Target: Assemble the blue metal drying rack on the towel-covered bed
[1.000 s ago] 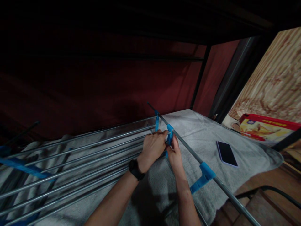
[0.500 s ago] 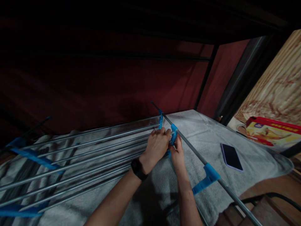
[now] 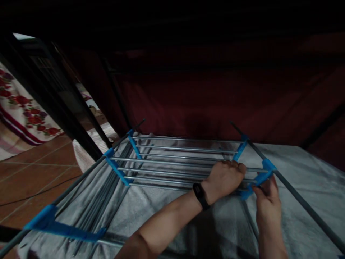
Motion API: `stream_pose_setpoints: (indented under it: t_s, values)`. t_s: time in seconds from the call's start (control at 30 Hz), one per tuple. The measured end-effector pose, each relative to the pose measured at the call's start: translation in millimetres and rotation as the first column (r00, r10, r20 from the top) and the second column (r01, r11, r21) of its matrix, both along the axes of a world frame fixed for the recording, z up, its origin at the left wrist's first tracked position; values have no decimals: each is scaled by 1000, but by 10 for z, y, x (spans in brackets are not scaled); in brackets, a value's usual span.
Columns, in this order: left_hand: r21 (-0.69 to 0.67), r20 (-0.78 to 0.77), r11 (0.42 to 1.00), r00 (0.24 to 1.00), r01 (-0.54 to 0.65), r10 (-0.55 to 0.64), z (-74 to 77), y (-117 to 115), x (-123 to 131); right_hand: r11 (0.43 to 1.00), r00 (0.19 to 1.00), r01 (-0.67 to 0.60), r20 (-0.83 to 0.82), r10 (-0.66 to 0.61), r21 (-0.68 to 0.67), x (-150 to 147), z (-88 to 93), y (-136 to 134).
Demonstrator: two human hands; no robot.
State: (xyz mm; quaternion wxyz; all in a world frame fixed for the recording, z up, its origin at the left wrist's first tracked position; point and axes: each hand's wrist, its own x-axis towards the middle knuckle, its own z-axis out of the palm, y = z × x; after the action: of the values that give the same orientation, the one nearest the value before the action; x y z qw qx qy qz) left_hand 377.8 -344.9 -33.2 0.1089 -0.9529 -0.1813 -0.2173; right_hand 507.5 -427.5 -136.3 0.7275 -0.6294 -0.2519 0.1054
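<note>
My left hand (image 3: 225,178), with a black watch on the wrist, is closed over the metal rods (image 3: 172,174) near their right end. My right hand (image 3: 267,203) grips a blue plastic bracket (image 3: 261,178) where those rods end, thumb in front and the other fingers partly hidden behind it. This bracket sits on a long grey tube (image 3: 299,199) that runs along the right side of the rack. At the rods' other end is a matching blue bracket (image 3: 116,166), fixed on the left tube (image 3: 81,182). Another rod section (image 3: 185,148) lies behind, between its own blue brackets.
A grey blanket (image 3: 296,158) lies under the rack. Several loose grey tubes (image 3: 104,194) rest on it at left. A larger blue bracket (image 3: 64,227) is at front left. Dark posts (image 3: 51,97) stand beside the tiled floor (image 3: 40,176), and a red curtain (image 3: 205,104) hangs behind.
My view has swung left, showing the rack's left end and the floor; the phone and red-yellow box have left view. Both hands remain around the same bracket and rod ends.
</note>
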Motion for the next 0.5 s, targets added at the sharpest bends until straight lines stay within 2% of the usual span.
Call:
stream_pose_setpoints:
  t_s: [0.13, 0.37, 0.5]
  values:
    - [0, 17, 999, 999, 38, -38, -28, 10, -17, 999, 999, 30, 22, -30, -16, -22, 21, 5]
    - [59, 1, 995, 997, 80, -80, 69, 48, -16, 1000, 999, -19, 40, 19, 0, -48, 84, -20]
    - [24, 17, 996, 996, 87, -87, 3, 68, -17, 1000, 1000, -8, 9, 8, -9, 10, 63, -5]
